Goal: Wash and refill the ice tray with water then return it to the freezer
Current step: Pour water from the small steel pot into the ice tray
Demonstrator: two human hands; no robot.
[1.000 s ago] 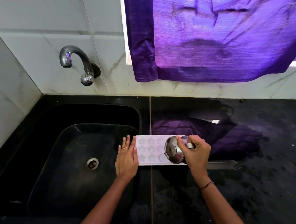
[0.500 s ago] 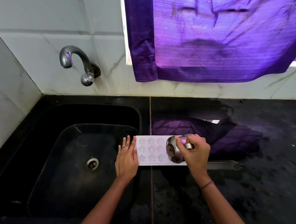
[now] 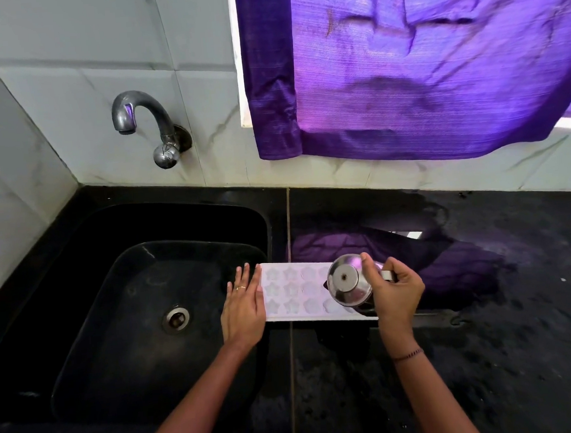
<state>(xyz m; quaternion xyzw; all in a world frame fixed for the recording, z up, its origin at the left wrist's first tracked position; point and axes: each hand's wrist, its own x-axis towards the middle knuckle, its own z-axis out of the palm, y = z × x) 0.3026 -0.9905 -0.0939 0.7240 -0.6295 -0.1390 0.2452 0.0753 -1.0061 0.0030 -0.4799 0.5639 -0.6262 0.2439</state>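
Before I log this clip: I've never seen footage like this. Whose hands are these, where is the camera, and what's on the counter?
There is no robot here. A person wears one wide-angle camera on the head, looking down at their own hands. A white ice tray with star-shaped cells lies on the black counter, beside the sink. The left hand rests flat, fingers straight, against the tray's left end. The right hand grips a small steel pot by its handle, tipped over the tray's right end; whether water is pouring I cannot tell. A tap and a purple curtain are behind.
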